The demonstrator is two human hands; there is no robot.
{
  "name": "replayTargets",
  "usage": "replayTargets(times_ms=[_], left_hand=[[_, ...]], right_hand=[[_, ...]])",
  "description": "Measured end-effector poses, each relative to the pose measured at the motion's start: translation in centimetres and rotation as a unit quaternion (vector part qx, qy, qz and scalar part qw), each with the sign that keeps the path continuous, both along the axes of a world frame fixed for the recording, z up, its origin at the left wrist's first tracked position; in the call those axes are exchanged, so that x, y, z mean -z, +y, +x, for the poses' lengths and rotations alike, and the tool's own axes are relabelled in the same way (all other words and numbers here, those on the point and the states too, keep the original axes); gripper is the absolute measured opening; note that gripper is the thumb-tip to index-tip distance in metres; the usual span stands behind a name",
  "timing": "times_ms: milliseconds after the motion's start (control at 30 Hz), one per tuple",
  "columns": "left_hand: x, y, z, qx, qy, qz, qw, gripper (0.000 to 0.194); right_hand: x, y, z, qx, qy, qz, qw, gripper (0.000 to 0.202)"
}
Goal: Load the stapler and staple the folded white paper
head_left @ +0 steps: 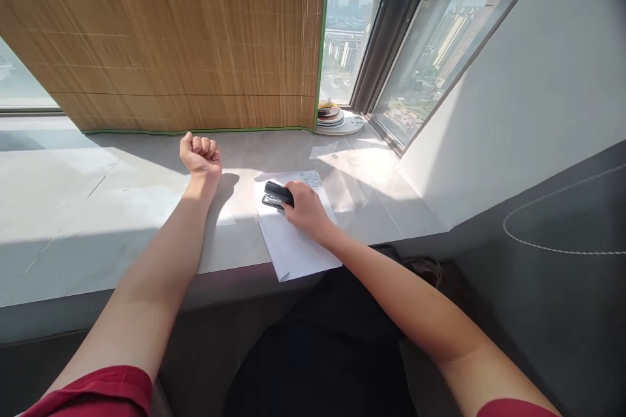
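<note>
My right hand (308, 210) is wrapped round the rear of a black stapler (278, 193). Its front end points left, and its jaws are apart. Beneath the stapler lie white paper sheets (298, 244), with a printed patch at the top right corner and the lower edge hanging past the ledge. I cannot tell whether the stapler touches the paper. To the left, my left hand (201, 155) is closed in a fist, palm side up, over the pale ledge (141, 205); no object shows in it.
A bamboo blind (195, 39) with green edging hangs behind my left hand. Stacked plates (337, 121) stand in the window corner, and small thin strips (334, 156) lie on the ledge before them. A white wall (518, 78) bounds the right; a beaded cord (528, 244) hangs there.
</note>
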State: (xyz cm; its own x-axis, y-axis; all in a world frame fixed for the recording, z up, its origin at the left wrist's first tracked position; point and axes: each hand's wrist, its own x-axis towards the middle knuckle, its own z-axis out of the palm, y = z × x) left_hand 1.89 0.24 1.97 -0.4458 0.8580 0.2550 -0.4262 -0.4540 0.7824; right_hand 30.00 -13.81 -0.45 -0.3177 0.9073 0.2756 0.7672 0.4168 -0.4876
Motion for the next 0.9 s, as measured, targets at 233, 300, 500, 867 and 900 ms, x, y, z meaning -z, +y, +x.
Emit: replayTargets(times_ms=[233,300,500,867,900], left_hand=[[1.3,0.3,1.0,0.065,-0.002,0.006,0.998,0.067],[1.6,0.4,0.8,0.073,-0.005,0.014,0.997,0.065],[1.6,0.6,0.3,0.07,-0.023,0.008,0.997,0.062],[1.2,0.4,1.0,0.071,-0.009,-0.022,0.997,0.064],[1.2,0.4,1.0,0.074,-0.008,-0.021,0.997,0.064]], right_hand=[[-0.5,1.7,3.3,-0.025,0.089,0.043,0.995,0.02],[-0.7,3.3,6.7,0.056,0.092,0.05,0.993,0.034],[0.8,6.7,15.8,0.287,-0.102,-0.017,0.952,0.032],[-0.3,5.4,10.2,0.122,0.085,-0.029,0.988,0.039],[-0.5,4.8,8.4,0.032,0.094,-0.038,0.994,0.034]])
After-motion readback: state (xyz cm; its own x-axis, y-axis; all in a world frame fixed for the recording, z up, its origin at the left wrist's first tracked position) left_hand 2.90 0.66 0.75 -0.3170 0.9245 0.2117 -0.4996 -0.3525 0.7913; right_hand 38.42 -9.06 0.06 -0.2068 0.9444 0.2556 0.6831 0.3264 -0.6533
